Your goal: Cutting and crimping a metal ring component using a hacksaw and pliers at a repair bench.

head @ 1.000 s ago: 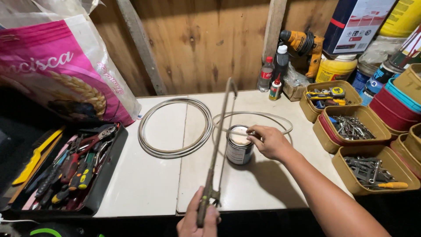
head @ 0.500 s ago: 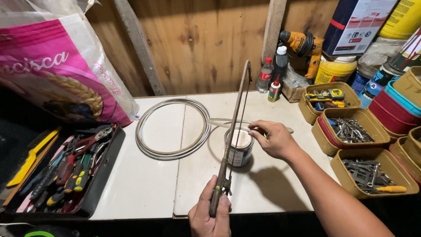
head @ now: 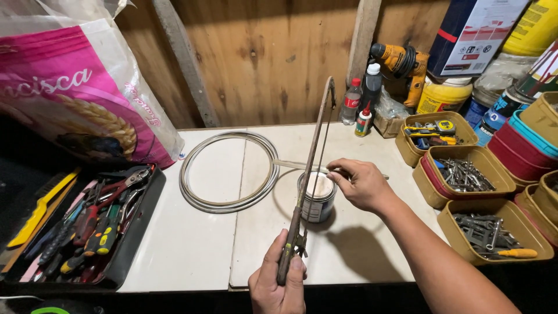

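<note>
Far left of the left hand (head: pixel 278 283) leans a pink-and-white sack (head: pixel 75 87), its top cut off. That hand grips a rusty hacksaw (head: pixel 308 174) upright over a small tin (head: pixel 317 196). The right hand (head: pixel 361 184) pinches pale tubing (head: pixel 290 165) against the tin; its fingertips are hidden. Beyond stands a blue-white box (head: pixel 474 35).
</note>
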